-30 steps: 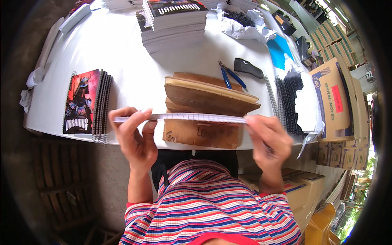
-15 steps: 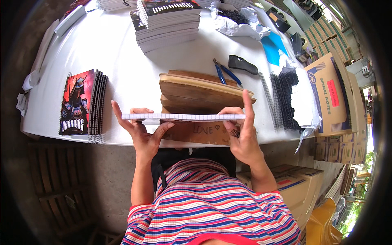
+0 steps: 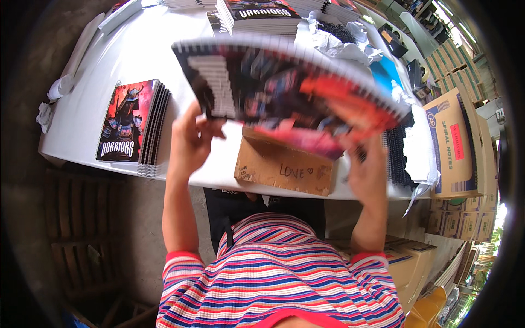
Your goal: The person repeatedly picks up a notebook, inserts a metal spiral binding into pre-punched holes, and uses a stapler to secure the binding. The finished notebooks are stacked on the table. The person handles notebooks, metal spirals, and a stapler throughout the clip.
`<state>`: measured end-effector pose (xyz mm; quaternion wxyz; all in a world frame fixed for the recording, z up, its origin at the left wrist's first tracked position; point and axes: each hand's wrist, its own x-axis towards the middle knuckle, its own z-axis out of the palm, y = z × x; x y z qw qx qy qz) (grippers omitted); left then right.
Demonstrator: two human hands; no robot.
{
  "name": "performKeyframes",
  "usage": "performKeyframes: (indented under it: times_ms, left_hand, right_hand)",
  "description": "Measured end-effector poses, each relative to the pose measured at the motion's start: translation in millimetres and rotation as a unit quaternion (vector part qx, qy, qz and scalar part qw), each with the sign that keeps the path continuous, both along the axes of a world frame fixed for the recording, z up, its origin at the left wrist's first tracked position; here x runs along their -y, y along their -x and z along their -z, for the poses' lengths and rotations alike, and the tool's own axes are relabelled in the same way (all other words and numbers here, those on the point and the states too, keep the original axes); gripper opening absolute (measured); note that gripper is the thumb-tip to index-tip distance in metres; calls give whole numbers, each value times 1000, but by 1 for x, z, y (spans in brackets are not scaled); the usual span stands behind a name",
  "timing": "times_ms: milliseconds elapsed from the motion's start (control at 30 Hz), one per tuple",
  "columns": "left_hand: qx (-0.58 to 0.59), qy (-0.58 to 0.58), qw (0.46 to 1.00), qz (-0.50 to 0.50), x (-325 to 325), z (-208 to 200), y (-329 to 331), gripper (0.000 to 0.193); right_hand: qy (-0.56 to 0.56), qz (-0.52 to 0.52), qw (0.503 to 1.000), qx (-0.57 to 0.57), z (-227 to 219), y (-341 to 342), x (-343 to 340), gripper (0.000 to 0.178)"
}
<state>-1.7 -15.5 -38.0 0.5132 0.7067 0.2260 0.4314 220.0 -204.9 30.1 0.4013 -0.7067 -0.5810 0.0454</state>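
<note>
Your notebook point(image 3: 273, 93) is up in the air over the table point(image 3: 71, 131), tilted, its red-and-black cover toward you and blurred; its long pale page edge runs along the top, sloping down to your right; your left hand point(image 3: 190, 136) is closed on its lower left corner, fingers curled in; your right hand point(image 3: 367, 169), blurred, grips it near the lower right end; just below, between your forearms, the brown box point(image 3: 281, 167) sits at the table's near edge, handwriting on its face, its upper part hidden by the notebook; to your left lies a bound stack point(image 3: 126, 120), samurai cover uppermost, black coils along its right side; beyond the notebook, at the far side, stands a tall stack point(image 3: 262, 11), partly cut off by the upper rim, with crumpled paper point(image 3: 328, 46) to its right; past your right hand, black coils point(image 3: 396, 158) lie beside white paper point(image 3: 418, 147), and a blue sheet point(image 3: 387, 74) shows behind; farther right stands a carton point(image 3: 445, 145) with a red label; below you are your striped shirt point(image 3: 279, 284) and, lower right, a yellow chair point(image 3: 428, 309), only partly in view
</note>
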Motion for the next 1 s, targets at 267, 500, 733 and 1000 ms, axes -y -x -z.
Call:
performKeyframes:
  times_ms: [267,500,733,1000]
  left_hand:
    - [43,146,988,12,-22,8,-36,24]
    - [-226,20,969,-102,-7,61,-23,25]
    - [-280,-97,939,-174,-3,45,-19,37]
    - [-112,-377,892,-223,84,-53,-112,57]
  right_hand:
    - [10,-58,994,88,-45,-33,-52,52]
    - [159,-29,987,4,-71,-51,-30,39]
    - [133,-92,982,-100,-48,-82,-10,51]
    - [103,-118,978,-138,-19,-87,-29,32]
